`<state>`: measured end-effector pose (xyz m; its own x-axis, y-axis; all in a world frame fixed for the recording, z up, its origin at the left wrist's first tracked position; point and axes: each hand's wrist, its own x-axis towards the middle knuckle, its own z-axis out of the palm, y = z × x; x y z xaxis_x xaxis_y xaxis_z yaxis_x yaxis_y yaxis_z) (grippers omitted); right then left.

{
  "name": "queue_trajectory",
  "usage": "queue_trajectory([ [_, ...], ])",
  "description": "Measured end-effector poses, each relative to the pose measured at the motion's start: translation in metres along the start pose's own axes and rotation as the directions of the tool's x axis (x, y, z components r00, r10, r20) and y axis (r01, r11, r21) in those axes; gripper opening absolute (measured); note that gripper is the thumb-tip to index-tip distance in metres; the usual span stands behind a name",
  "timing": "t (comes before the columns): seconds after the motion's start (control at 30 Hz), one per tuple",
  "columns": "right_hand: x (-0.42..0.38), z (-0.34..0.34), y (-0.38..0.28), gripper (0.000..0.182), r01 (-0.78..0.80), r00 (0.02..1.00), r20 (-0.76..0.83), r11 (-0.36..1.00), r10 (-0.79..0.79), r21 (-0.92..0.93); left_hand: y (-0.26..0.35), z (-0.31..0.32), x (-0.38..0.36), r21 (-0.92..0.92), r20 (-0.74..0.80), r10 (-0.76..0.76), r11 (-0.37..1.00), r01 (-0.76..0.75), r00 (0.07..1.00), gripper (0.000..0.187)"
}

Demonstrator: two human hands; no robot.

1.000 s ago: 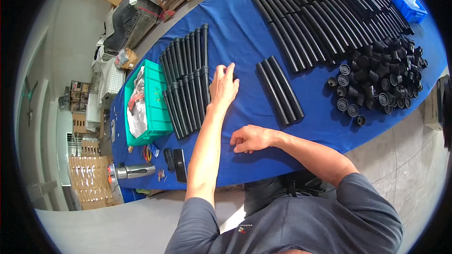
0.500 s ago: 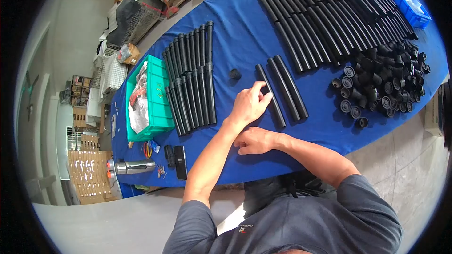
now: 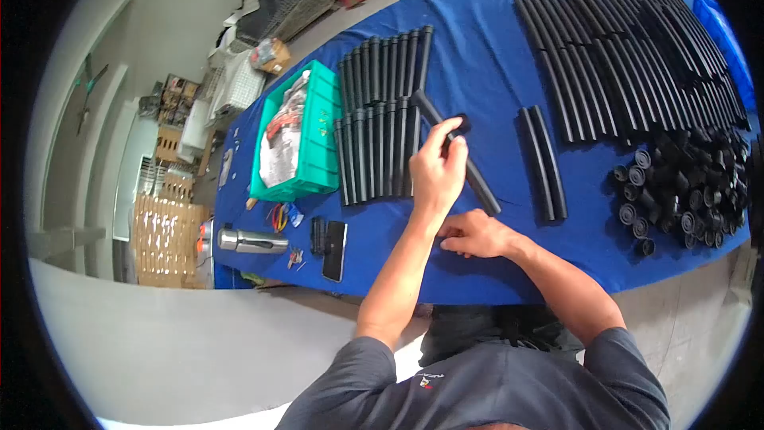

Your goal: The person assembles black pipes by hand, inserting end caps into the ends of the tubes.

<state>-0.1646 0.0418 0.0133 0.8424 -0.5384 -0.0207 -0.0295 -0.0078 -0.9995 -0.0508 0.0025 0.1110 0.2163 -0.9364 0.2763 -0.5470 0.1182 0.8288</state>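
My left hand [image 3: 439,167] is closed on a black tube [image 3: 480,189] that slants across the blue cloth, part of it hidden by the fingers. The tube's upper end overlaps the edge of the rows of capped black tubes [image 3: 380,143] in this view. A small black cap [image 3: 464,121] is right at my left index fingertip. Below the tube, my right hand [image 3: 481,235] rests low over the cloth, its fingers loosely curled and a gap between thumb and fingers; nothing shows in it. Two bare black tubes [image 3: 543,163] lie side by side to the right.
A heap of black caps [image 3: 676,187] lies at the right, below many rows of tubes [image 3: 613,64]. A blue bin [image 3: 724,48] stands behind these. On the left are a green crate [image 3: 318,139], a steel flask [image 3: 255,241] and a phone [image 3: 335,251].
The view has shifted. The single tube has moved left with my left hand, away from the other two, and my left fingers now reach the loose cap. My right hand stays low near the table's front.
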Motion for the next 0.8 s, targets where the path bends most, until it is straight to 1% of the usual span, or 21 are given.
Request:
queue_trajectory([
  [0.03,-0.002,-0.001,-0.004,0.032,-0.104,0.994,-0.021,0.979,0.109,0.177,-0.001,-0.016,-0.01,-0.177,-0.001,-0.111,0.978,0.109,0.994,0.025],
  [0.07,-0.004,-0.007,-0.009,0.038,-0.12,0.991,-0.018,0.937,0.133,0.329,0.002,-0.032,-0.022,-0.21,-0.025,-0.159,0.966,0.151,0.987,0.023],
  [0.1,-0.005,-0.015,-0.022,0.055,-0.095,0.995,-0.015,0.963,0.102,0.25,0.005,-0.045,-0.037,-0.245,-0.041,-0.209,0.95,0.193,0.977,0.022],
  [0.17,-0.01,-0.019,-0.038,0.076,-0.014,1.0,0.005,0.995,0.014,0.1,-0.007,-0.065,-0.065,-0.138,-0.067,-0.307,0.945,0.296,0.949,0.023],
  [0.23,-0.006,-0.015,-0.028,0.084,0.144,0.988,0.042,0.979,-0.152,0.145,-0.024,-0.077,-0.091,-0.069,-0.062,-0.43,0.902,0.426,0.901,0.028],
  [0.27,-0.007,-0.011,-0.021,0.088,0.211,0.973,0.051,0.961,-0.223,0.181,-0.03,-0.081,-0.102,-0.075,-0.035,-0.482,0.875,0.479,0.875,0.031],
  [0.3,-0.009,-0.013,-0.03,0.082,0.113,0.983,0.119,0.968,-0.142,0.224,-0.035,-0.085,-0.113,-0.077,-0.003,-0.535,0.842,0.533,0.845,0.035],
  [0.33,-0.004,-0.007,-0.016,0.075,0.26,0.956,0.076,0.939,-0.283,0.227,-0.04,-0.087,-0.121,-0.079,0.032,-0.582,0.809,0.582,0.813,0.038],
  [0.37,0.0,0.0,-0.002,0.069,0.401,0.909,0.027,0.889,-0.416,0.222,-0.043,-0.089,-0.127,-0.076,0.058,-0.6,0.794,0.603,0.798,0.041],
  [0.4,-0.002,-0.003,-0.01,0.059,0.337,0.927,0.078,0.904,-0.368,0.264,-0.046,-0.092,-0.135,-0.073,0.083,-0.623,0.775,0.628,0.778,0.044],
  [0.43,-0.006,-0.008,-0.02,0.059,0.26,0.95,0.119,0.944,-0.288,0.205,-0.049,-0.093,-0.136,-0.079,0.106,-0.63,0.766,0.638,0.769,0.047],
  [0.47,-0.004,-0.008,-0.016,0.057,0.276,0.949,0.099,0.939,-0.3,0.204,-0.048,-0.094,-0.136,-0.072,0.128,-0.649,0.748,0.659,0.75,0.053],
  [0.57,-0.005,-0.007,-0.011,0.053,0.276,0.956,0.055,0.945,-0.289,0.175,-0.044,-0.097,-0.135,0.022,0.172,-0.661,0.744,0.668,0.73,0.053],
  [0.6,-0.005,-0.007,-0.012,0.051,0.271,0.959,0.045,0.949,-0.281,0.158,-0.041,-0.098,-0.134,0.079,0.177,-0.674,0.736,0.672,0.718,0.056],
  [0.7,-0.006,-0.008,-0.013,0.049,0.279,0.959,0.006,0.948,-0.283,0.154,-0.041,-0.101,-0.131,0.157,0.219,-0.671,0.74,0.654,0.708,0.061],
  [0.8,-0.005,-0.008,-0.012,0.048,0.243,0.97,-0.003,0.963,-0.244,0.114,-0.036,-0.104,-0.127,0.222,0.245,-0.691,0.722,0.655,0.68,0.067],
])
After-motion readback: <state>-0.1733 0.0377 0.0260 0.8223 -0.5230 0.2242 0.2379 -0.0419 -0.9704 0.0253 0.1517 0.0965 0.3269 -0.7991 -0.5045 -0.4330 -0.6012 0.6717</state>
